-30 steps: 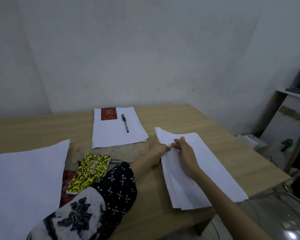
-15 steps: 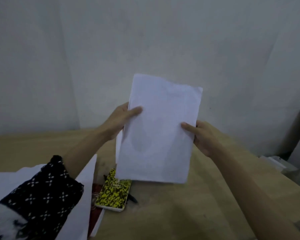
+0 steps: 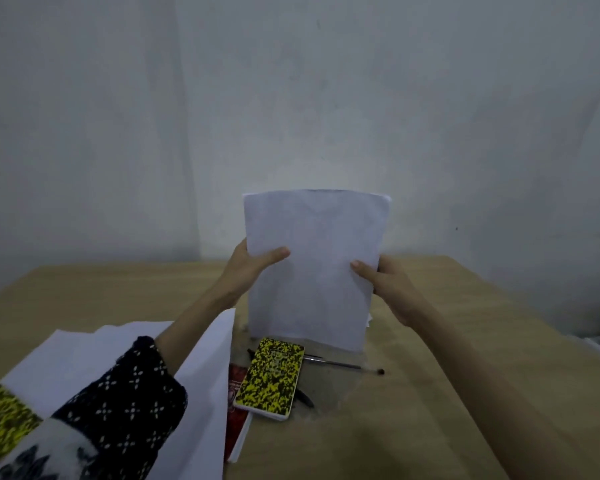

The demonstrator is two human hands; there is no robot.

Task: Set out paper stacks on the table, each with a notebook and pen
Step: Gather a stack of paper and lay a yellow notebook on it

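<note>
I hold a stack of white paper (image 3: 312, 268) upright on its short edge over the middle of the wooden table (image 3: 447, 393). My left hand (image 3: 246, 268) grips its left edge and my right hand (image 3: 385, 282) grips its right edge, thumbs on the front. Just in front of the stack lies a yellow-and-black notebook (image 3: 271, 379) on top of a red notebook (image 3: 236, 410). A thin pen (image 3: 340, 364) and a dark pen (image 3: 303, 398) lie beside the notebooks. The paper hides whatever lies behind it.
A large spread of white paper (image 3: 94, 358) covers the near left of the table under my left sleeve. A blurred yellow-and-black patch (image 3: 0, 420) shows at the bottom left. A grey wall stands right behind the table's far edge.
Both hands picked the paper stack up off the right side of the table, stood it upright, then lowered it so its bottom edge is near the tabletop. The camera turned left.
</note>
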